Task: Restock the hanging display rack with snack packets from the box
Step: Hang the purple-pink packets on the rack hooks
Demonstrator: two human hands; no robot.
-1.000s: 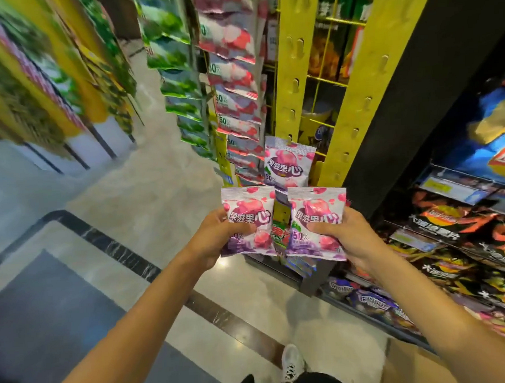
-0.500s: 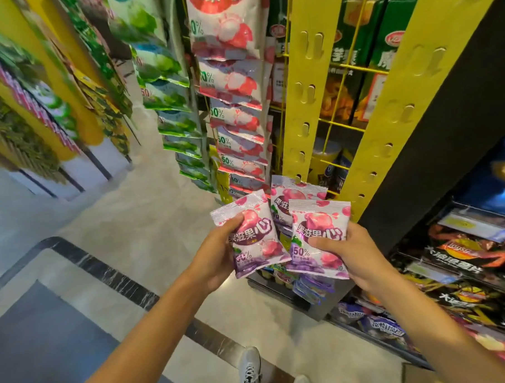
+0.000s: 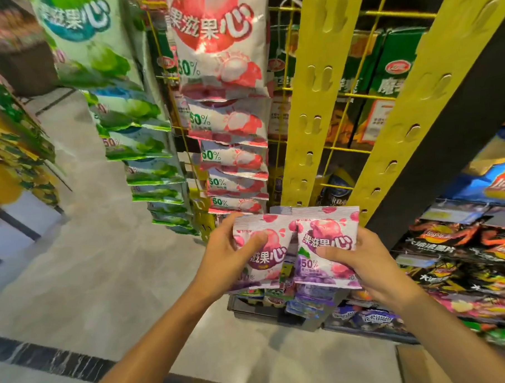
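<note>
**Two packets held just below the empty yellow strip**

Head view: left hand [image 3: 228, 257] grips a pink-purple snack packet [image 3: 262, 254]; right hand [image 3: 364, 261] grips a second packet [image 3: 326, 246], edges touching. The yellow hanging strip [image 3: 308, 102] runs vertically, directly above and behind them, with bare hooks. Right hand looks nearer to it.

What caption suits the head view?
Left hand and right hand each hold a pink snack packet below yellow hanging strips.

Two pink-purple packets [image 3: 326, 246], side by side
</note>
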